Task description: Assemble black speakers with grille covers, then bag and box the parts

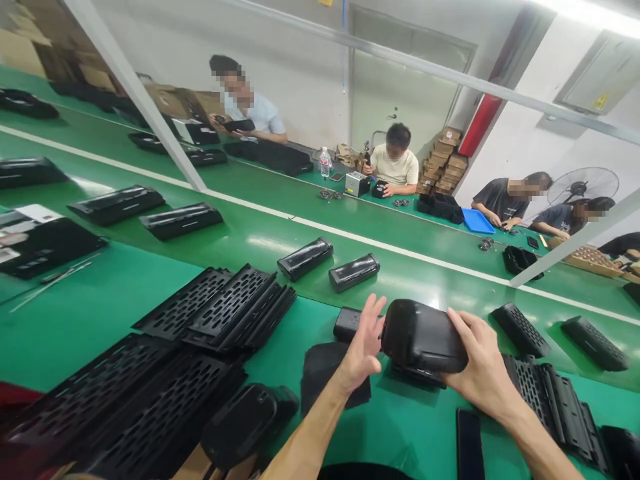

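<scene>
A glossy black plastic housing (425,337) with rounded corners is held above the green work surface. My right hand (477,360) grips it at its right end, fingers over the top edge and thumb side below. My left hand (364,343) has its fingers stretched out beside the housing's left end; whether they touch it I cannot tell. Under the left wrist lies a black cloth-like sheet (320,373). Another black piece (345,323) shows partly behind the left hand. Nearer me on the left rests a dark rounded housing (243,420).
Stacked perforated black panels (200,313) cover the left side; more perforated panels (555,407) lie at right. A phone (470,443) is by my right forearm. Long black housings (305,259) sit along the green belt (260,230). Co-workers sit across it. Slanted metal posts (135,93) rise from it.
</scene>
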{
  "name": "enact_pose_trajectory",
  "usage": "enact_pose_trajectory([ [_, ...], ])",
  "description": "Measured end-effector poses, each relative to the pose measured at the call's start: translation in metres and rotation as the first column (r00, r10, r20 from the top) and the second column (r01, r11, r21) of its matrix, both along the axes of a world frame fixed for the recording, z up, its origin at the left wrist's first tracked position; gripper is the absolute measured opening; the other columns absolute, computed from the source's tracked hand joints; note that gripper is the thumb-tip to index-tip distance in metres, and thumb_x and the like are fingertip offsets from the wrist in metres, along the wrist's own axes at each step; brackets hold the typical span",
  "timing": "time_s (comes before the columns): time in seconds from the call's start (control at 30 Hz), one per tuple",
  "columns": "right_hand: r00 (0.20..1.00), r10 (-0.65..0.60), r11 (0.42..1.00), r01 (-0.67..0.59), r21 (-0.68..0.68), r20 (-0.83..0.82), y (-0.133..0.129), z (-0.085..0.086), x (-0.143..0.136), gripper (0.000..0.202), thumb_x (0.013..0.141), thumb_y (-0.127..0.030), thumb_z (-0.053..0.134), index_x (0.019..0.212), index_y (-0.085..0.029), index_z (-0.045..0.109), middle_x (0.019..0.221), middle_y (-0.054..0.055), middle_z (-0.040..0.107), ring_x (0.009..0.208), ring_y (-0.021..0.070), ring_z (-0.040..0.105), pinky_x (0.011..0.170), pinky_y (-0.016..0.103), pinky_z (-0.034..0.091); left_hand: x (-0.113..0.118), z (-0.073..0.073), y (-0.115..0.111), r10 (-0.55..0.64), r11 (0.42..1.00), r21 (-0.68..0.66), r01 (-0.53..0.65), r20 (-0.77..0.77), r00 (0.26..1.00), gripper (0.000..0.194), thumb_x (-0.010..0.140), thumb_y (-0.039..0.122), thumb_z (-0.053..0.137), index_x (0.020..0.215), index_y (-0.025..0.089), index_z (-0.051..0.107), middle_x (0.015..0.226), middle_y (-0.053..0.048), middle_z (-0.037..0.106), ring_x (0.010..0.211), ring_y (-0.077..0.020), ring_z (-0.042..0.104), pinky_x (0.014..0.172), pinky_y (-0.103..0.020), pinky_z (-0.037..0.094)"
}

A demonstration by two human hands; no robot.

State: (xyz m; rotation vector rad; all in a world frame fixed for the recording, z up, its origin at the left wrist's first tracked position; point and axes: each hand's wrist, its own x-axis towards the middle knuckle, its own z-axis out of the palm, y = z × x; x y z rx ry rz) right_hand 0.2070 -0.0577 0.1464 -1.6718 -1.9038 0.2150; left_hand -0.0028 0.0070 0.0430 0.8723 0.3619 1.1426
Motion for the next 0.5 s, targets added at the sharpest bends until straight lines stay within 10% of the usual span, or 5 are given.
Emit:
enact_pose_trajectory([
  [0.17,0.927,0.115,0.993,-0.098,-0.066,0.357,-0.002,0.000,0.010,0.091,0.073,-0.026,0.080,0.156,-0.035,0.044,0.142,0.015,0.058,0.131,0.0438,0.051,0.111,0.067,0.034,-0.016,0.012,0.000,0.074,0.995,0.086,-0.050,-0.301,0.951,0.100,0.062,0.042,0.093,0.151,0.026,0.048,0.151,-0.013,0.048,0.131,-0.0374,0.052,0.111,-0.044,0.043],
  [0.33,0.992,-0.027,0.980,0.002,-0.199,-0.121,-0.017,-0.025,0.037,0.106,0.079,-0.062,0.077,0.164,-0.036,0.018,0.165,0.012,0.034,0.147,0.0408,0.039,0.116,0.060,0.037,-0.021,0.008,-0.005,0.123,0.992,0.067,-0.110,-0.260,0.958,0.092,0.063,0.047,0.088,0.144,0.025,0.050,0.123,-0.007,0.062,0.102,-0.0274,0.061,0.089,-0.035,0.052],
  [0.5,0.861,-0.147,0.962,0.010,-0.274,-0.486,-0.031,-0.048,0.044,0.105,0.071,-0.077,0.075,0.154,-0.027,0.034,0.161,0.015,0.040,0.135,0.0383,0.052,0.107,0.051,0.048,-0.025,0.007,-0.003,0.087,0.996,0.044,-0.078,-0.253,0.964,0.090,0.061,0.046,0.088,0.140,0.025,0.052,0.115,-0.005,0.064,0.099,-0.0258,0.059,0.086,-0.033,0.050],
])
